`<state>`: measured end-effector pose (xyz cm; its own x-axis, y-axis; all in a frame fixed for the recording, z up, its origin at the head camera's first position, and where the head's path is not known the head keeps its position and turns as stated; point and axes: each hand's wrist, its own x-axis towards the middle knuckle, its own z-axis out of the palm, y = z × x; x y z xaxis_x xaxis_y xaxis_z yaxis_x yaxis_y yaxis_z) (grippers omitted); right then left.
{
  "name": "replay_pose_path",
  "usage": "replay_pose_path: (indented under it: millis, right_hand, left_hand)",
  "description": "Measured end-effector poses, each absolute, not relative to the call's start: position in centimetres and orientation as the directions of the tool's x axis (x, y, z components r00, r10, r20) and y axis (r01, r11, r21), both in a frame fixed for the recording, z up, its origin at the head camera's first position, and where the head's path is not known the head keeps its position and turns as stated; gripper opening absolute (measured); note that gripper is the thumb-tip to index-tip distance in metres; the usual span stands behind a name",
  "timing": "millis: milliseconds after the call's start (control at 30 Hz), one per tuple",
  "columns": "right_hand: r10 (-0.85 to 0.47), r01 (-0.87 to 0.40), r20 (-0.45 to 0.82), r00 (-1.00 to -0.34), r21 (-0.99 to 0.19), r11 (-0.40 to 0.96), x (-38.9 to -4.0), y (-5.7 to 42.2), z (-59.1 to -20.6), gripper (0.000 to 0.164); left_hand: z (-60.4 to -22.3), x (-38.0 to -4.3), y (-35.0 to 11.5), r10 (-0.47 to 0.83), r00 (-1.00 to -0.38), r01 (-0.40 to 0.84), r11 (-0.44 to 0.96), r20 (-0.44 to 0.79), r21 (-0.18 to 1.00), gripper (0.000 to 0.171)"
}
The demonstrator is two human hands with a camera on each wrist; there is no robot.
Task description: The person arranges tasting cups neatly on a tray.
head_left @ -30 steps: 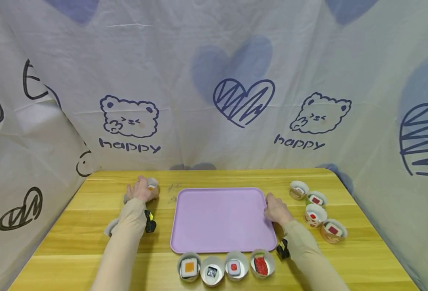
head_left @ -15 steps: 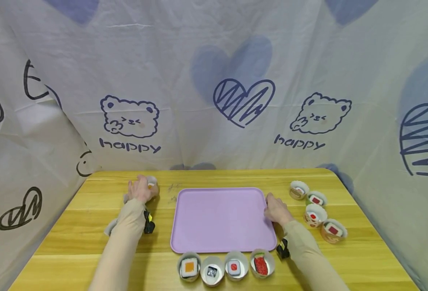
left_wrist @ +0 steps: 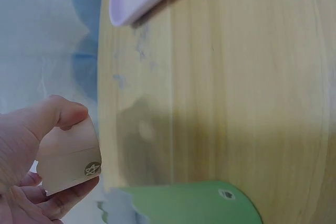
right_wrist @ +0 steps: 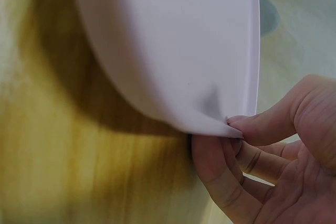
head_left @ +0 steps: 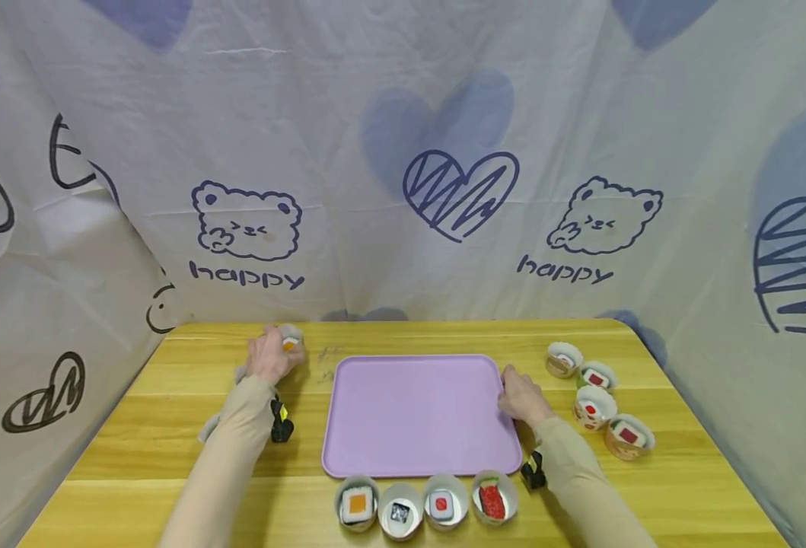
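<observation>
Paper cup [left_wrist: 71, 153] holding orange-topped sushi [head_left: 289, 345] gripped by curled left hand [head_left: 270, 356], green cup [left_wrist: 194, 201] near that grip, right hand [head_left: 522, 396] pinching rim of purple tray [head_left: 412, 415]

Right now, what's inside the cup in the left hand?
In the head view, a piece with an orange patch shows inside the cup. The left hand and cup wall cover whatever else is there.

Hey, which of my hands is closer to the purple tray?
Your right hand: it pinches the purple tray at its right edge. Your left hand is apart from it, left of its far left corner, holding a paper cup.
</observation>
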<state>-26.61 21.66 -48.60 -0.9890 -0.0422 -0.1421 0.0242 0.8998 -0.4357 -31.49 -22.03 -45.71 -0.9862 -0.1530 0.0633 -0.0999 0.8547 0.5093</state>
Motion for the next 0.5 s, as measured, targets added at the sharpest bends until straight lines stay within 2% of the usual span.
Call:
replay_pose_path:
  millis: [133,367,500]
  right_hand:
    - [-0.039,0.029,-0.145,-0.989,-0.438,0.899,-26.4,21.6,-48.5,0.023]
    - [-0.043,0.019,-0.13,-0.991,-0.443,0.896,-26.3,21.6,-48.4,0.024]
    - [-0.043,0.018,-0.127,-0.991,-0.446,0.895,-26.3,21.6,-48.4,0.024]
  left_hand:
    - [-45.4,-31.2,-21.2,-0.124,-0.988,-0.054,0.842,0.095,0.536,0.063]
    - [-44.9,-30.9,-19.8,-0.093,-0.991,-0.026,0.837,0.095,0.546,0.074]
    - [-44.7,-30.5,-19.1,-0.074,-0.992,-0.006,0.838,0.103,0.546,0.074]
